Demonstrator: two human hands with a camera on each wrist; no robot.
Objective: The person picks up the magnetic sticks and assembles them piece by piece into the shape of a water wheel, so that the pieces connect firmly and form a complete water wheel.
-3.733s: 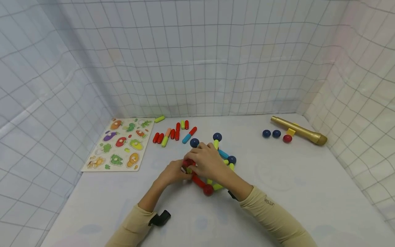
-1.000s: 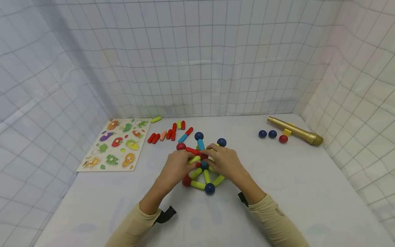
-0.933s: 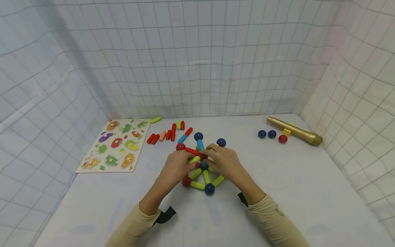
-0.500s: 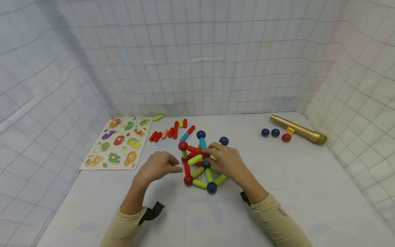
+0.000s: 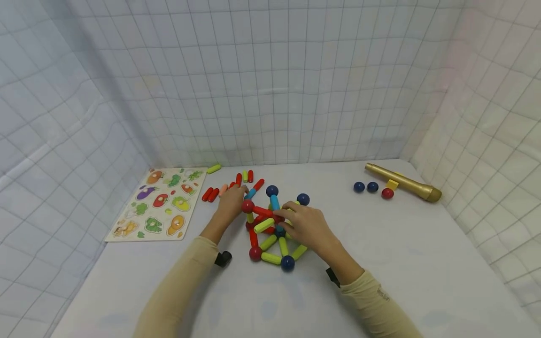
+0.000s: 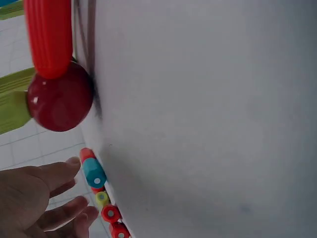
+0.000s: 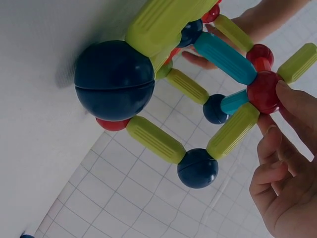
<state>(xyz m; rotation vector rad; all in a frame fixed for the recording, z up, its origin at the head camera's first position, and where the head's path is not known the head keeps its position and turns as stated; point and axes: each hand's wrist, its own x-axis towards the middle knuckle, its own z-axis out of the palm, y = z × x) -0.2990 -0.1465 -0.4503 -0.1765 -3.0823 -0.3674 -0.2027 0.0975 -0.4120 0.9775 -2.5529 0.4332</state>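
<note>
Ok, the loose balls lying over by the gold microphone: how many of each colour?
Blue balls: 2
Red ball: 1
Total: 3, all on the table beside the gold microphone

Glossy plastic balls, ribbed matt plastic rods

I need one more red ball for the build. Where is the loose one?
In the head view, the loose red ball lies far right on the table, beside two blue balls and the gold microphone.
</note>
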